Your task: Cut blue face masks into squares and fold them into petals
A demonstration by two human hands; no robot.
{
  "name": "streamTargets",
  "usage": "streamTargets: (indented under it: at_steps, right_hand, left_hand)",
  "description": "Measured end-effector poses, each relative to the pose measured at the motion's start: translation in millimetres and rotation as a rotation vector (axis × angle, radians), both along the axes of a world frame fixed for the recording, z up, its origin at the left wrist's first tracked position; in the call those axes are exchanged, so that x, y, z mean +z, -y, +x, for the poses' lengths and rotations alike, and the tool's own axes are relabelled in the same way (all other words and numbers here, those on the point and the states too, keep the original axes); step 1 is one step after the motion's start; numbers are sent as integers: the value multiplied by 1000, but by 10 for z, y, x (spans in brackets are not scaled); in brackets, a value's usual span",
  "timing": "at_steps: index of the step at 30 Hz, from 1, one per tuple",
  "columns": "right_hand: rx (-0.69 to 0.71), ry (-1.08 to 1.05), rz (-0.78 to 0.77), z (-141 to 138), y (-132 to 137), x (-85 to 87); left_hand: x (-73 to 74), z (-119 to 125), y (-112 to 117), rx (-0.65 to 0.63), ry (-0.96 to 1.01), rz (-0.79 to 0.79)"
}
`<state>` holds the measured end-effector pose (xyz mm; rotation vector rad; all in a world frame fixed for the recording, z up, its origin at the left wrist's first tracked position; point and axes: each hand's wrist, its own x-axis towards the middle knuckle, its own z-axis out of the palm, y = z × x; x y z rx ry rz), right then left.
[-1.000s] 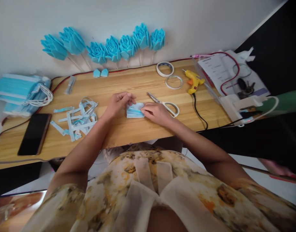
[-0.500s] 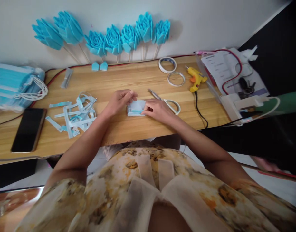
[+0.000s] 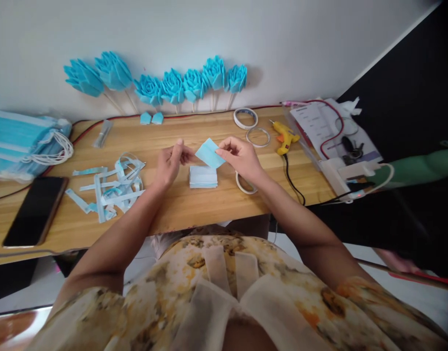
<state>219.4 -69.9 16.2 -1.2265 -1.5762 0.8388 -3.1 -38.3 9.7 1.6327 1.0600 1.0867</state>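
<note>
A small light-blue rectangle of mask fabric [image 3: 209,153] is held up above the wooden desk [image 3: 209,204]. My right hand [image 3: 241,157] pinches its right edge between thumb and fingers. My left hand [image 3: 170,161] is raised beside its left corner, fingers drawn together; whether they touch the piece I cannot tell. Below, a small stack of the same blue and white pieces [image 3: 203,177] lies flat on the desk. The scissors' white handle [image 3: 243,184] shows under my right wrist.
Cut blue strips and ear loops [image 3: 110,186] lie left of my hands, a black phone [image 3: 35,210] further left, a pile of blue face masks [image 3: 24,141] at the far left. Blue fabric roses [image 3: 172,84] lean on the wall. Tape rolls [image 3: 246,118], a yellow glue gun [image 3: 284,137] and papers [image 3: 319,124] sit right.
Both hands rose from the stack on the desk. My right hand lifted one blue piece off the top; the left hand let go of the stack.
</note>
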Motion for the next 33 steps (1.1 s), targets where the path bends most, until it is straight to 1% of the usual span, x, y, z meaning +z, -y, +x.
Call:
streamTargets:
  at_steps: [2,4,6,8,9,11,12,14,16,18,19,22,25,28,33]
  right_hand:
    - [-67,102,93,-51,-26,50]
    - [-93,253,216,-111,-28,92]
    - [-61,417,350,-173,-16,107]
    - [3,548,457,-227,-7,89]
    - [33,593,501,-246,-6,70]
    - [79,635,575,-261,-14,32]
    - [87,626,605,-255,-23,21]
    - [57,554,640,-214,-44,26]
    - [-5,442,618,-152,-71,67]
    - [-28,332,526,-95,-103,124]
    - [-8,290,460,-76,-120,148]
    - [107,207,288,-70,-176,176]
    - [178,170,245,-114,-236,135]
    - [172,127,226,-155,-284,57]
    - [144,18,143,-170,-286,-64]
  left_hand:
    - [30,0,16,-22,17,-58]
    - [46,10,21,-121,50,-160]
    - [42,27,13,-237,118,-274]
    - [23,43,-3,-301,227,-363]
    - [12,48,-11,-306,294,-392]
    - [-9,53,-24,-272,434,-433]
    - [-15,51,-29,-245,497,-447]
    - [-18,42,-38,-189,590,-473]
    - [-10,29,-46,-145,636,-490]
    - [3,17,-50,-119,649,-494]
    - [8,14,-52,-114,648,-491]
    - [15,15,-52,-127,618,-470]
    - [8,25,-51,-129,578,-423]
    - [-10,31,-50,-118,540,-367]
    - [-53,25,-48,-127,453,-302]
